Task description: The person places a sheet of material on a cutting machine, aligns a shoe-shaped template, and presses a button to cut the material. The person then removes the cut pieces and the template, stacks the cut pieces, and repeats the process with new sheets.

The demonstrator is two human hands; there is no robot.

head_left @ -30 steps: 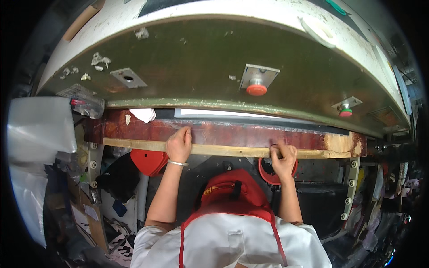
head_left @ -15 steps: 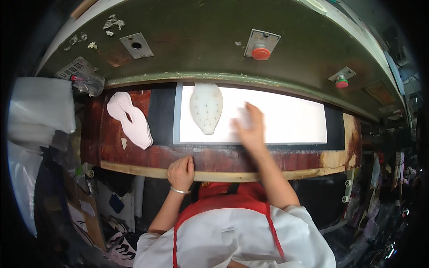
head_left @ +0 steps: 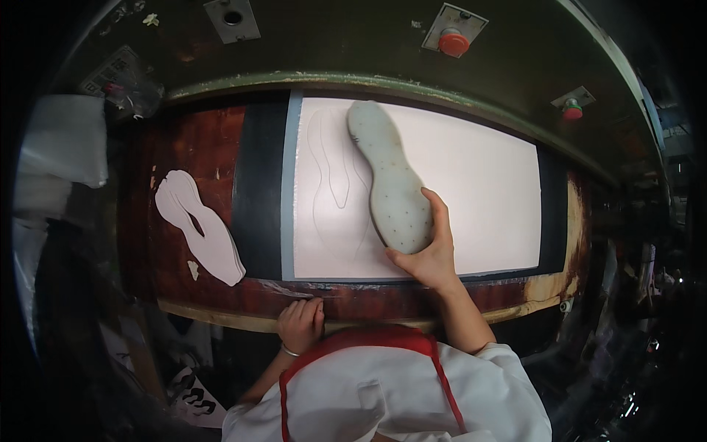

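Note:
My right hand (head_left: 433, 254) grips the wide lower end of a pale green, sole-shaped cutting die (head_left: 384, 171), thumb at its bottom edge and fingers along its right side. The die lies slightly tilted over a white sheet (head_left: 486, 206). To its left, a sole-shaped outline with a narrow inner loop (head_left: 321, 147) marks the sheet. My left hand (head_left: 300, 324) rests closed at the front edge of the table, fingers curled, and nothing shows in it. Left of the sheet lies a small stack of cut white insole shapes (head_left: 210, 239) with a slot in the middle.
A dark green machine beam (head_left: 331, 51) spans the back, carrying a red push button (head_left: 454, 43) and a smaller red-and-green one (head_left: 572, 110). Under the sheet lies a dark board (head_left: 258, 191). A white scrap (head_left: 194, 270) sits by the stack; clear plastic bags (head_left: 66, 140) hang at left.
My right hand, empty before, has taken hold of the cutting die. The die has come out from under the beam and moved right, uncovering the outline. My left hand stays at the edge.

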